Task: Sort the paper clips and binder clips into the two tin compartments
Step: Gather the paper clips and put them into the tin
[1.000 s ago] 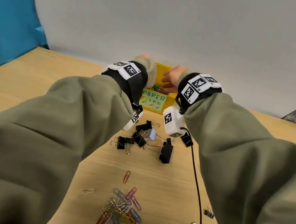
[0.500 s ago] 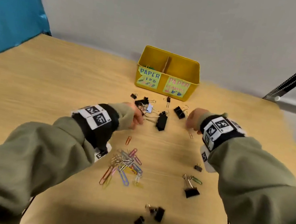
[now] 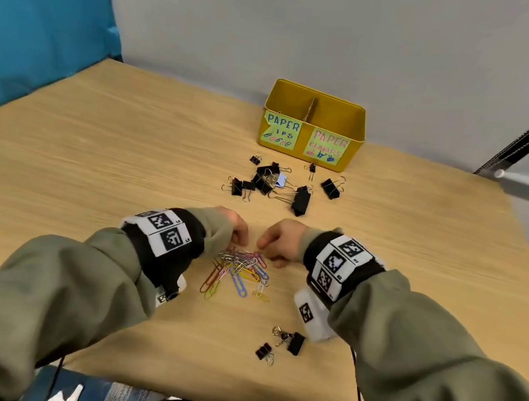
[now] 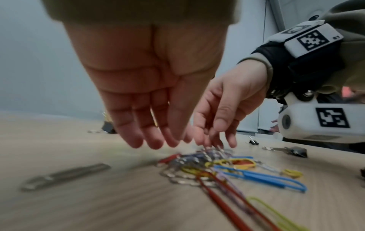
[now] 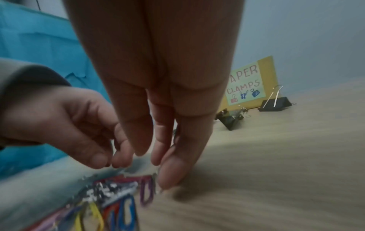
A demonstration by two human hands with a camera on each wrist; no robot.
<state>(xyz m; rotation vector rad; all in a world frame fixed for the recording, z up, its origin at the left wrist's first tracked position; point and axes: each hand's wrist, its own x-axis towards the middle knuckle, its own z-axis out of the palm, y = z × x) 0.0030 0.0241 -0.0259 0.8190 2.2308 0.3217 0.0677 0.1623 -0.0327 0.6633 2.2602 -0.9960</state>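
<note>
A yellow tin (image 3: 353,134) with a middle divider stands at the table's far side, labelled for paper clips on the left and paper clamps on the right. Black binder clips (image 3: 267,181) lie scattered in front of it. A pile of coloured and silver paper clips (image 3: 239,271) lies nearer me. Both hands hang over the pile's far end. My left hand (image 3: 239,238) has relaxed fingers and holds nothing. My right hand (image 3: 264,245) points its fingers down, and its fingertips (image 4: 214,140) touch the silver clips (image 4: 215,152). Its thumb (image 5: 171,171) rests by a purple clip (image 5: 146,192).
Two more black binder clips (image 3: 291,339) lie near the front right, by my right wrist. A lone silver clip (image 4: 65,175) lies left of the pile. A blue cloth (image 3: 36,11) hangs at the left. A cable (image 3: 359,399) trails from my right wrist.
Both hands have drawn back from the tin, past the binder clips, and come down together over the paper clip pile. The head view has pulled back and now takes in more of the table.
</note>
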